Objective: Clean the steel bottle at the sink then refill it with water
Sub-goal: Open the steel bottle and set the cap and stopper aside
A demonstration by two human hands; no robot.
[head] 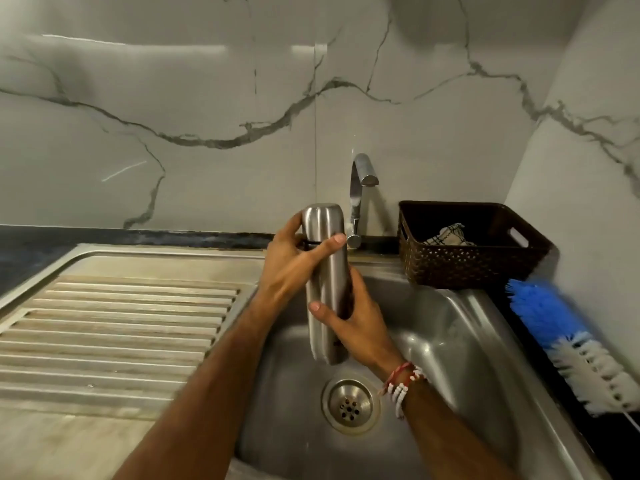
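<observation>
Steel bottle [329,282] is upright over the sink [433,323], cap [323,216] on: your left grip [287,268] curls round the cap seam, your right grip [356,327] clasps the lower body. Tap [360,188] looks dry, bottle brush [554,327] lies untouched beside the sink, so washing and refilling likely remain.

- Dim, even indoor light with a greyish cast.
- Glare streaks on marble wall [138,46], upper left; soft round shadow near top.
- Bright highlights on steel bottle [329,282] and sink [450,317] wall.
- Straight lines bow near borders; brush [554,327] bristles blurred.
</observation>
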